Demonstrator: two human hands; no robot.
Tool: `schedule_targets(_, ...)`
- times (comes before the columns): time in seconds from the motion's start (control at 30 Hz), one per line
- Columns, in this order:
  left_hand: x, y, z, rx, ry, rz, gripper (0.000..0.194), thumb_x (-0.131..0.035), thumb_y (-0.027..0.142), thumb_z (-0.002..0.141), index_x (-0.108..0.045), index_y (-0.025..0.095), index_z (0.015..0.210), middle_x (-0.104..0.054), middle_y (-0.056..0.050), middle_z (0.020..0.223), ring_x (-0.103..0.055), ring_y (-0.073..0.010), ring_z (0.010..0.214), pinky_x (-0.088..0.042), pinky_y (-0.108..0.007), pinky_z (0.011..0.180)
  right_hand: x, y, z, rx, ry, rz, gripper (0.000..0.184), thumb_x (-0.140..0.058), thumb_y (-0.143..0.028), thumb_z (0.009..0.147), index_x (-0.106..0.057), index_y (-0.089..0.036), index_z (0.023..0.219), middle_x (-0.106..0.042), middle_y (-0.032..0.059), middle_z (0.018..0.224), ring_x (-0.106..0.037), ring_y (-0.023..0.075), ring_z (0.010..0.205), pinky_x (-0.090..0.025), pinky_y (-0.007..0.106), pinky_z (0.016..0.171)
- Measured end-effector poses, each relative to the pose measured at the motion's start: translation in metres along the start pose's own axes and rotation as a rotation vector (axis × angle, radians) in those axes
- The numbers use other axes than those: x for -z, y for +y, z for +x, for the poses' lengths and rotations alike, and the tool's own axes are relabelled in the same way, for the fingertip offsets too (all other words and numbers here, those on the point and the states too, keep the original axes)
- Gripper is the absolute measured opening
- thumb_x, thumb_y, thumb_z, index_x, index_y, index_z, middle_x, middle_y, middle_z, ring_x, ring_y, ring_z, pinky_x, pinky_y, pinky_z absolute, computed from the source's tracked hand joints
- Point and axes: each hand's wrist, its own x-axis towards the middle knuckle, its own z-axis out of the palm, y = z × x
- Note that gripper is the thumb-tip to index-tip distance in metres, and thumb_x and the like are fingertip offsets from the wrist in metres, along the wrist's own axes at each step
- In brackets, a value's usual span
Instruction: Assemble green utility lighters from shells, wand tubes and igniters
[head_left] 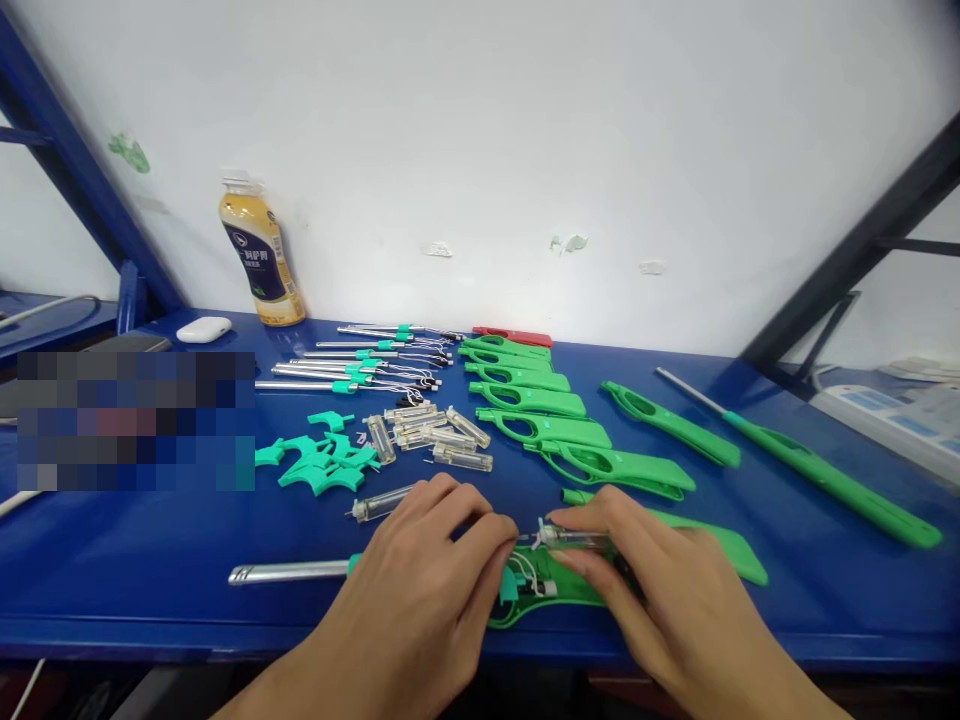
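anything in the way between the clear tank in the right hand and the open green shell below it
Nothing visible between the clear tank and green shell; white wires loop inside the shell, nearer the left hand.

We look through one camera, up on the person's head. It points forward and down at the blue table (pixel 150 570). We are close to the left hand (pixel 439 565) and the right hand (pixel 667 575), which look big and come in from the bottom. The front edge of the table runs low in our view. Farther away, we see the white wall (pixel 480 120) straight ahead, filling the top part.
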Motion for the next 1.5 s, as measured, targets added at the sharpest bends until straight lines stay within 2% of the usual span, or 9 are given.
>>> schedule_targets(0.27,0.0,-0.0001,-0.0007,-0.018,0.004,0.003,0.02,-0.052,0.006,0.104,-0.067,0.019,0.109,-0.063,-0.004,0.094,-0.054,-0.0209,0.086,-0.049,-0.037,0.076,-0.0019,0.001,-0.0036,0.026,-0.037,0.036,0.014,-0.046,-0.04,0.115,-0.057,-0.032,0.12,-0.077,-0.0042,0.105,-0.079,0.0126,0.086,-0.053,0.025,0.065)
schedule_targets(0.43,0.0009,0.0014,-0.0014,-0.058,0.031,0.007,0.02,-0.052,0.006,0.104,-0.067,0.018,0.109,-0.062,-0.004,0.092,-0.052,-0.0197,0.082,-0.049,-0.036,0.072,-0.0026,0.003,-0.0055,0.037,-0.014,0.019,0.016,-0.048,-0.039,0.115,-0.058,-0.031,0.123,-0.077,-0.002,0.103,-0.079,0.0142,0.084,-0.052,0.026,0.064)
schedule_targets(0.67,0.0003,0.0009,0.0001,-0.051,0.009,0.013,0.021,-0.052,0.004,0.102,-0.068,0.018,0.104,-0.061,-0.004,0.092,-0.052,-0.0199,0.082,-0.05,-0.036,0.072,-0.0046,0.0056,-0.007,0.055,-0.003,0.014,0.016,-0.049,-0.039,0.114,-0.059,-0.03,0.122,-0.078,-0.002,0.103,-0.079,0.0136,0.083,-0.053,0.025,0.065)
schedule_targets(0.9,0.0016,0.0003,-0.0011,-0.063,0.009,0.012,0.02,-0.052,0.004,0.102,-0.067,0.018,0.105,-0.064,-0.004,0.094,-0.055,-0.0194,0.083,-0.052,-0.035,0.075,-0.0059,0.0036,-0.0051,0.071,0.002,-0.036,0.02,-0.043,-0.041,0.116,-0.057,-0.03,0.125,-0.079,-0.0019,0.104,-0.08,0.0151,0.085,-0.052,0.028,0.062)
schedule_targets(1.07,-0.0004,0.0006,-0.0043,-0.08,0.002,0.023,0.023,-0.053,0.002,0.099,-0.065,0.019,0.107,-0.067,-0.004,0.1,-0.059,-0.0195,0.084,-0.053,-0.035,0.075,-0.0072,0.0004,-0.0045,0.078,0.02,-0.068,0.025,-0.034,-0.042,0.118,-0.054,-0.028,0.123,-0.081,-0.0037,0.105,-0.08,0.0149,0.077,-0.051,0.03,0.058)
schedule_targets(1.3,-0.0021,0.0011,-0.0056,-0.074,-0.008,0.047,0.023,-0.052,0.002,0.099,-0.066,0.02,0.106,-0.067,-0.004,0.101,-0.062,-0.0189,0.083,-0.055,-0.033,0.074,-0.0067,0.0024,-0.0034,0.113,-0.023,-0.018,0.022,-0.035,-0.041,0.118,-0.052,-0.027,0.121,-0.081,-0.0023,0.103,-0.08,0.0145,0.072,-0.047,0.028,0.048)
schedule_targets(1.5,0.0006,0.0008,-0.0032,-0.078,-0.026,0.051,0.026,-0.05,0.0,0.099,-0.065,0.02,0.107,-0.069,-0.004,0.103,-0.064,-0.0182,0.083,-0.057,-0.032,0.074,-0.0079,0.0006,-0.0032,0.107,-0.014,0.006,0.019,-0.041,-0.037,0.116,-0.055,-0.025,0.121,-0.079,0.0002,0.098,-0.078,0.0155,0.068,-0.052,0.026,0.054)
